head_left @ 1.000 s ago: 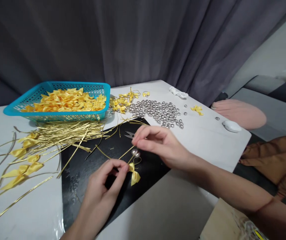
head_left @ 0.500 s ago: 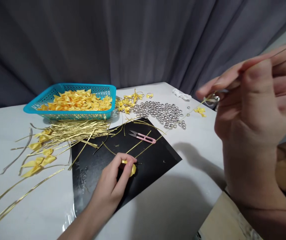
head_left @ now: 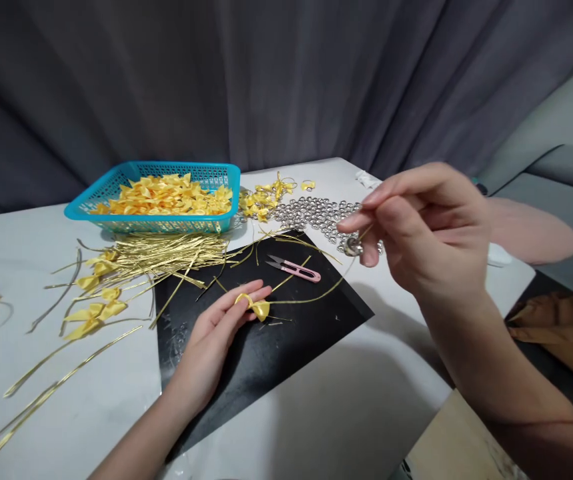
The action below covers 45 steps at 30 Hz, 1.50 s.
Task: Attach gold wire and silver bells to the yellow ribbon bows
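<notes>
My left hand is closed over the black mat, pinching a yellow ribbon bow between thumb and fingers. From the bow a thin gold cord curves right and up toward my right hand. That hand is raised above the table's right side, its thumb and forefinger pressed together on the cord. Just below those fingertips is a shiny silver bead, close to the cord; whether the cord passes through it cannot be made out. Pink-handled thread snips lie on the black mat beyond my left hand.
A blue basket of yellow ribbon pieces stands at the back left. Before it lie a bundle of gold cords and some ribbon bows. Loose silver beads are spread behind the mat, beside more yellow bows.
My right hand has come down and left, nearer the bow, and the cord has gone from taut to slack. My left hand has turned, showing more of the bow. The view has shifted slightly.
</notes>
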Each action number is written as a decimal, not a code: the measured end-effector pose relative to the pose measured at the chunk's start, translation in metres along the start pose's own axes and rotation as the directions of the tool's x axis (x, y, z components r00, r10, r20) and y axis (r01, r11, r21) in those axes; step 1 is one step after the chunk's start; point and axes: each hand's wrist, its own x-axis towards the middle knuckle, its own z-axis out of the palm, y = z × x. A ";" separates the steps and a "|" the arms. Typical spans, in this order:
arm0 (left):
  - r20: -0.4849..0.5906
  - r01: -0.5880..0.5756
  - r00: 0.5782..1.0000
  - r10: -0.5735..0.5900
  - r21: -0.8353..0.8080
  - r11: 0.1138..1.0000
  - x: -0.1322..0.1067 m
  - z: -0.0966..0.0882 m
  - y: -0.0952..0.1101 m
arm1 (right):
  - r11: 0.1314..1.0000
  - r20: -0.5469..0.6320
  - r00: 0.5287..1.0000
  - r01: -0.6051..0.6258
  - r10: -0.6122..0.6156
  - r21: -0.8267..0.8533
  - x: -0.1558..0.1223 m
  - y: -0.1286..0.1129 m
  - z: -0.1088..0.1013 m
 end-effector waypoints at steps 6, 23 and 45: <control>-0.018 -0.071 0.997 0.078 0.240 0.968 0.000 -0.003 -0.003 | 0.996 0.122 0.992 0.037 -0.028 -0.075 0.002 -0.006 -0.002; -0.119 -0.070 0.990 0.075 0.046 0.997 0.004 0.000 -0.003 | 0.893 0.564 0.693 -0.338 0.450 -0.297 0.057 -0.033 0.014; -0.090 -0.323 0.912 0.400 0.444 0.836 -0.006 0.000 -0.007 | 0.938 0.693 0.637 -0.167 0.337 -0.303 0.023 -0.017 0.019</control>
